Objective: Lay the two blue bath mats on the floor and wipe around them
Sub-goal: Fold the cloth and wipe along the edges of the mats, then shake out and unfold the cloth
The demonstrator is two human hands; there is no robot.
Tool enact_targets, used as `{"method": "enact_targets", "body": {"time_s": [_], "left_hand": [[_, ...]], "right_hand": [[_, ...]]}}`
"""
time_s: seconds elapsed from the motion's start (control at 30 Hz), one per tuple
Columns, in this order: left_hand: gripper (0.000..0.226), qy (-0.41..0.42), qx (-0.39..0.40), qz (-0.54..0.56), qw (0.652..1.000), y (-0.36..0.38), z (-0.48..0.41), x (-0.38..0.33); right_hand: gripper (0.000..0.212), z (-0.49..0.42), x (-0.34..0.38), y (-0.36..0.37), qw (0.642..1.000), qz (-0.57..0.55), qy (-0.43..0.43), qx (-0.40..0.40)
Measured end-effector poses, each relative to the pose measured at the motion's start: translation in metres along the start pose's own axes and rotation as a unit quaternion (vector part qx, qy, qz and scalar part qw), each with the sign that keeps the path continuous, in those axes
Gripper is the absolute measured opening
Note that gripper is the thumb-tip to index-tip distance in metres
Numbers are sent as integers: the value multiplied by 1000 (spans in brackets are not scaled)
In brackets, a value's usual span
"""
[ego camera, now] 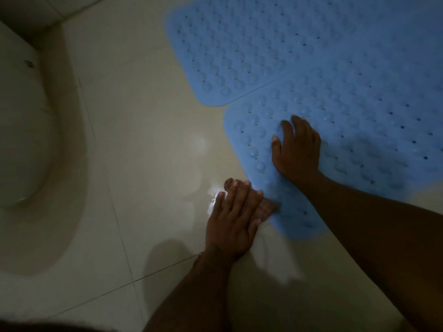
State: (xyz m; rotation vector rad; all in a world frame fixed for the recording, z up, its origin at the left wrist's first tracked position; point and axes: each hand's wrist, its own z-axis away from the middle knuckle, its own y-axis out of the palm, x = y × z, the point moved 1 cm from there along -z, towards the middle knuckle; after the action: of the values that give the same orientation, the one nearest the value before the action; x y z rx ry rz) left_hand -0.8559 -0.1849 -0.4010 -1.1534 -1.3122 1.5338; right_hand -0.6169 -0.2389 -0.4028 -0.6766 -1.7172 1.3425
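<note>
Dim bathroom light falls on a pale tiled floor, and everything below is placed against the nearer blue mat. On that mat, close to its toilet-side edge, the right hand lies flat with fingers spread and released, pressing down and gripping nothing. Just off the mat's near corner, the left hand rests palm down on the tile, fingers together and extended, their tips touching or nearly touching the mat's rim. It holds no cloth that I can make out, though motion blur around it leaves this uncertain. A wet sheen glints on the tile at its fingertips.

Beyond the nearer mat lies the farther blue mat, flat on the floor, the nearer one's far edge meeting or slightly overlapping it. Well apart from both mats, across open tile, stands the toilet.

By my judgement the laying is done: both mats sit spread out. Wiping around them appears under way at this one corner, with the remaining borders left to do.
</note>
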Motion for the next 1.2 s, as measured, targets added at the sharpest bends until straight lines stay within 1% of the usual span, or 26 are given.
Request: {"method": "enact_targets", "body": {"time_s": [0.1,0.17,0.27,0.53,0.6,0.67,0.73,0.8,0.87,0.93,1.0,1.07,1.13,1.2], "left_hand": [[62,-90,-2,11,996,1,-30,24],[62,-128,-18,16,992,-1,-54,42],[61,-141,-33,10,989,-4,-89,63],[62,-153,2,14,988,-9,-136,94],[63,-170,-1,16,985,-14,-148,102],[63,-192,14,17,981,-20,-160,109],[61,-211,43,16,976,-26,-170,112],[57,-211,37,-11,977,-33,-173,111],[42,-200,19,-60,978,-42,-173,109],[30,-232,10,-75,970,-57,-173,109],[30,-278,26,-54,959,-83,-177,110],[30,-288,26,-11,957,-111,-187,114],[22,-286,15,93,954,-147,-205,119],[24,-278,14,245,929,-191,-226,117]], "right_hand": [[49,2,-2,1,1000,25,2,-17],[48,1,0,0,999,31,12,-28],[50,2,10,4,998,28,41,-30],[52,3,12,6,996,68,32,-51],[51,3,10,9,996,66,26,-56],[51,3,9,11,996,65,24,-55],[51,2,8,11,997,64,24,-42],[52,-2,7,8,998,54,27,-16],[51,-8,4,-2,998,50,17,20],[44,-18,0,-14,996,53,11,70],[36,-32,-3,-28,991,14,34,125],[28,-49,-1,-44,980,-71,72,171],[24,-71,8,-65,955,-189,103,205],[16,-95,23,-96,911,-318,127,231]]}}
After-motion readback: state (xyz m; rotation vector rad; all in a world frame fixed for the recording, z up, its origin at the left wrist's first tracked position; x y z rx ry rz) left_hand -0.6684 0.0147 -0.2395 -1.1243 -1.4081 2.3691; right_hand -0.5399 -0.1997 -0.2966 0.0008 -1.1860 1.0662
